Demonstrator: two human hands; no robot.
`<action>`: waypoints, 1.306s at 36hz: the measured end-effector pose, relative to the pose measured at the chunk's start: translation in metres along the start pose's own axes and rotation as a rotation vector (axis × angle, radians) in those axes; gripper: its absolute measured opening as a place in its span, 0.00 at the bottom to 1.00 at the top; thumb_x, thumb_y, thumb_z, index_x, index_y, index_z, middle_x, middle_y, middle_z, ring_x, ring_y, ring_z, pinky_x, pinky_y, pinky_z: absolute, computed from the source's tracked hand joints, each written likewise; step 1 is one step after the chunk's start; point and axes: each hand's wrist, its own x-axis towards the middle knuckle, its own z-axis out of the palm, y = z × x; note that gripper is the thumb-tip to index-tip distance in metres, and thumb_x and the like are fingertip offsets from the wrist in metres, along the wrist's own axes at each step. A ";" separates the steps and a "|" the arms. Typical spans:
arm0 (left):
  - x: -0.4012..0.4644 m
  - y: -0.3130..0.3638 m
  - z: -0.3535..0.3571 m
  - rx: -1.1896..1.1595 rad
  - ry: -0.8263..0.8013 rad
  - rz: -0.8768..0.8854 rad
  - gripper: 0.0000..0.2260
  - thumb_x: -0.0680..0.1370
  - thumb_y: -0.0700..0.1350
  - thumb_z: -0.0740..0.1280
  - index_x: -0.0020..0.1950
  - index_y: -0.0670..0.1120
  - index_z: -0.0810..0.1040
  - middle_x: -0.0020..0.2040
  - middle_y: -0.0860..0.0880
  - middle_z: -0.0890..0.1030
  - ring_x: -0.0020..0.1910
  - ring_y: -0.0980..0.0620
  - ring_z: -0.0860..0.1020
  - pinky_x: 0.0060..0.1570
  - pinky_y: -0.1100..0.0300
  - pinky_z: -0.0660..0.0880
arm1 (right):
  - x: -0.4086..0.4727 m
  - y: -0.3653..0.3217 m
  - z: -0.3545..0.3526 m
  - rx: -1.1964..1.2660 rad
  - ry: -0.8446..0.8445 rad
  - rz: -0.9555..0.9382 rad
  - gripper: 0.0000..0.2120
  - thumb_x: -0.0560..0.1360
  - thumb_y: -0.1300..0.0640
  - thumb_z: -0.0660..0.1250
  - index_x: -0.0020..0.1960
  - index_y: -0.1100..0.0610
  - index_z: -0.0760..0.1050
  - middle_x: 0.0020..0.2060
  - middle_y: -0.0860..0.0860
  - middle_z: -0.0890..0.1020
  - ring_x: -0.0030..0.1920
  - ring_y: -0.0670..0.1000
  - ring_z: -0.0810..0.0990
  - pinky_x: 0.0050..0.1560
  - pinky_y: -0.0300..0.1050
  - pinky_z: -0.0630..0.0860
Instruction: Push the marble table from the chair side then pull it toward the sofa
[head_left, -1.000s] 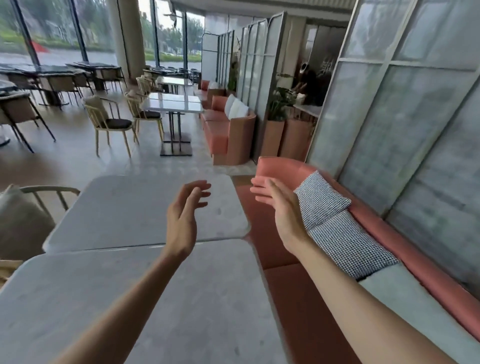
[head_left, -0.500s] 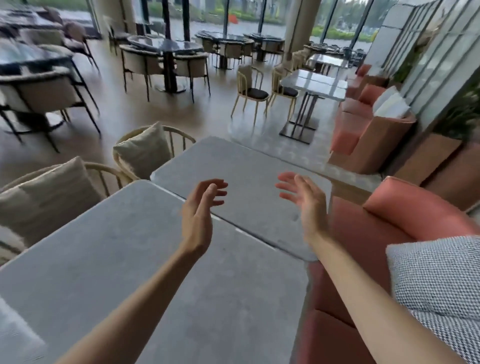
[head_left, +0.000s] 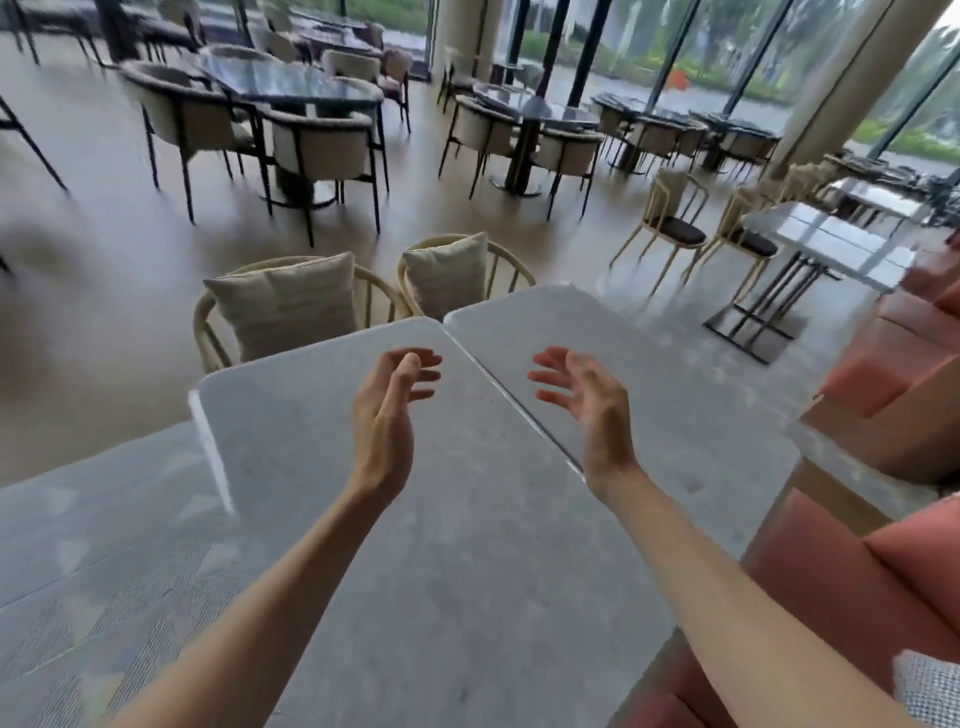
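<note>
A grey marble table (head_left: 467, 545) fills the foreground, and a second marble table (head_left: 649, 374) butts against its far right edge. My left hand (head_left: 389, 410) floats above the near table, fingers apart, holding nothing. My right hand (head_left: 587, 400) hovers over the seam between the two tables, palm turned inward, also empty. Neither hand touches the marble. Two wooden chairs with beige cushions, one (head_left: 280, 306) on the left and one (head_left: 452, 275) to its right, stand at the tables' far side. The coral sofa (head_left: 841, 587) runs along the right.
A third grey table top (head_left: 88, 561) lies at the lower left. Dark dining tables with padded chairs (head_left: 311, 140) fill the room beyond. A white table (head_left: 831, 244) with light wooden chairs stands at the right. A checked cushion (head_left: 930, 691) lies on the sofa.
My view has swung left, from the sofa and wall toward the chairs and dining room. Both hands stay raised, open and apart above the tables.
</note>
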 end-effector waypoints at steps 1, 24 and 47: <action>-0.003 -0.002 -0.009 0.015 0.022 -0.007 0.16 0.81 0.49 0.56 0.55 0.40 0.78 0.52 0.43 0.83 0.51 0.43 0.83 0.52 0.47 0.80 | -0.005 0.001 0.006 0.002 -0.018 0.000 0.14 0.77 0.47 0.59 0.51 0.52 0.81 0.51 0.54 0.85 0.54 0.57 0.84 0.56 0.53 0.79; -0.007 -0.062 0.029 0.173 0.343 -0.050 0.16 0.79 0.51 0.57 0.54 0.42 0.78 0.50 0.47 0.83 0.49 0.47 0.83 0.50 0.51 0.81 | 0.069 0.072 -0.018 0.035 -0.328 0.080 0.16 0.78 0.47 0.58 0.54 0.54 0.80 0.53 0.55 0.84 0.54 0.56 0.83 0.57 0.52 0.79; -0.143 -0.197 0.011 0.063 0.858 -0.723 0.11 0.83 0.41 0.59 0.48 0.37 0.78 0.45 0.38 0.80 0.42 0.43 0.78 0.42 0.51 0.74 | 0.040 0.225 -0.053 0.149 -0.365 0.789 0.13 0.84 0.55 0.56 0.57 0.63 0.74 0.50 0.60 0.80 0.43 0.56 0.81 0.43 0.49 0.76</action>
